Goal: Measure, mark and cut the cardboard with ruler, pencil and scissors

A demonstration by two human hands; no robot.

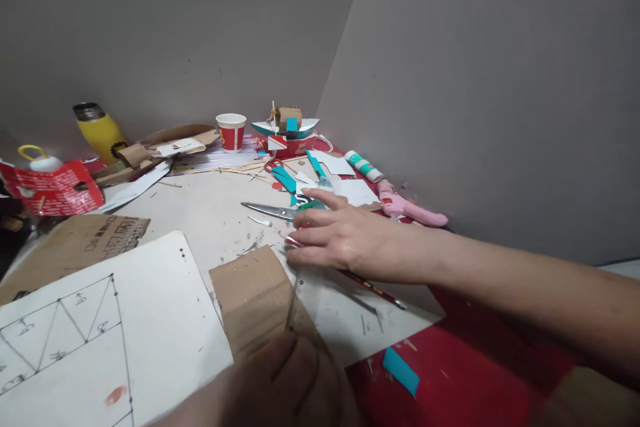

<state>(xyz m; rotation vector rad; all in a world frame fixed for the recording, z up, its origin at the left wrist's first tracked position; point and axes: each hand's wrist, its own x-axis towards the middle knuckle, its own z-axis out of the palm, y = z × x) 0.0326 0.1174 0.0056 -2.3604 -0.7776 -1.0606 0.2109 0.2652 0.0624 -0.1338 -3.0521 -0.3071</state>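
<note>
Brown cardboard point(257, 297) lies under our left hand point(280, 380), which sits so close to the camera that it blurs; we cannot tell how far its fingers are spread, only that it presses on the near edge of the piece. Our right hand point(340, 237) reaches across the table point(210, 213) with fingers loosely extended, palm down, gripping nothing firmly; its fingertips rest on the handle end of the scissors point(280, 211), whose blades point left, away from us. A pencil point(370, 287) lies under the wrist.

The risk we see is the clutter: teal paper strips point(285, 179) and scraps crowd the scissor handles, so a careless grab could drag them along or nudge the blades toward the cardboard. The glue gun point(410, 208) just beyond the hand could be knocked, and the drawn sheet point(100, 333) beside the cardboard might slide.
</note>
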